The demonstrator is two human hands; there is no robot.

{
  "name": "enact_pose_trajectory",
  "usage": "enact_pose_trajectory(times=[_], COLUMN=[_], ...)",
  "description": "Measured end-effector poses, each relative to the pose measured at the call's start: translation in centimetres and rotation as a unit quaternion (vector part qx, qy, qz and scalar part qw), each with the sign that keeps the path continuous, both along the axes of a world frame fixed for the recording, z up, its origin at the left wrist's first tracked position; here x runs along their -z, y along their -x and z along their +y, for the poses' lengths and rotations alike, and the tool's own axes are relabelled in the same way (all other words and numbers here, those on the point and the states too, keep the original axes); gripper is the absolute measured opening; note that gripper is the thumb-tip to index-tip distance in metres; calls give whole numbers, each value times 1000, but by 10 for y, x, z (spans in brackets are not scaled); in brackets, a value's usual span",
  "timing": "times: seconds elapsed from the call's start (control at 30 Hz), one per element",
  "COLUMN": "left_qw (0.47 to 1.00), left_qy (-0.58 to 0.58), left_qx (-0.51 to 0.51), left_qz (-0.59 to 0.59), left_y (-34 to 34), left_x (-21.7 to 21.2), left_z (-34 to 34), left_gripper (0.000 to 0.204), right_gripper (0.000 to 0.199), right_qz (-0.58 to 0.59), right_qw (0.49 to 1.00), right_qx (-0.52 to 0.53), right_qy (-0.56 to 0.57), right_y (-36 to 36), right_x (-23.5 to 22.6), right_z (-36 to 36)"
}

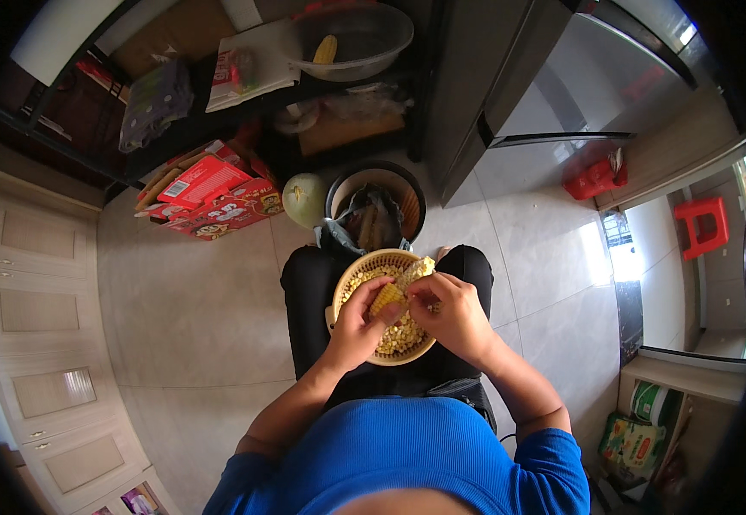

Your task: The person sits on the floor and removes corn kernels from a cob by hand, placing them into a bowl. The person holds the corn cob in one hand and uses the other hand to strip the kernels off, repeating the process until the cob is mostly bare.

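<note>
Blue shirt (399, 446) nearest, left fingers (371, 290) clasp the corn cob (388, 299); right fingers' (425, 287) pinch unclear; best strip single rows above the basket (337, 302)

A: Cam pos?
B: L head cam, wide fisheye, looking down. Shirt (407, 438) v. near, basket (373, 259) mid-pic.
A: Edges?
B: Cupboards (42, 309) left, fridge (570, 86) far right, shelf (206, 129) far.

We see bright glare on the grey floor tiles (553, 253) at right, dimness around the black shelf (253, 112), and cabinet doors (40, 309) curving along the darkened fisheye rim.
</note>
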State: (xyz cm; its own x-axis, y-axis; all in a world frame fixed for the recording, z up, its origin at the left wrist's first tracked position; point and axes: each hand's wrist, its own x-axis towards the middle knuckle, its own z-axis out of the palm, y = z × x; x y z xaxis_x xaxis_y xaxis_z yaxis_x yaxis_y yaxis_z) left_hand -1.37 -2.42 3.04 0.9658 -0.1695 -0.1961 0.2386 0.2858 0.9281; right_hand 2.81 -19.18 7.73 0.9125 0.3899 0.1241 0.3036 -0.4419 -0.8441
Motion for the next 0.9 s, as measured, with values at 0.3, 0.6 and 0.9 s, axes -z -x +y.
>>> enact_pose_trajectory(times=[0.3,0.6,0.9], left_qw=[968,997,998], left_qy=[200,43,-55], left_qx=[-47,-42,-29], left_qz=[146,46,-3], left_y=[-5,5,2], left_x=[-20,19,22], left_z=[15,12,6], left_gripper=[34,43,47], right_gripper=[10,11,14], right_qz=[11,112,-8], right_qw=[999,993,996], right_qx=[-33,-35,19], right_qy=[5,-9,-82], right_y=[11,17,9], right_x=[17,87,43], right_z=[-18,-12,6])
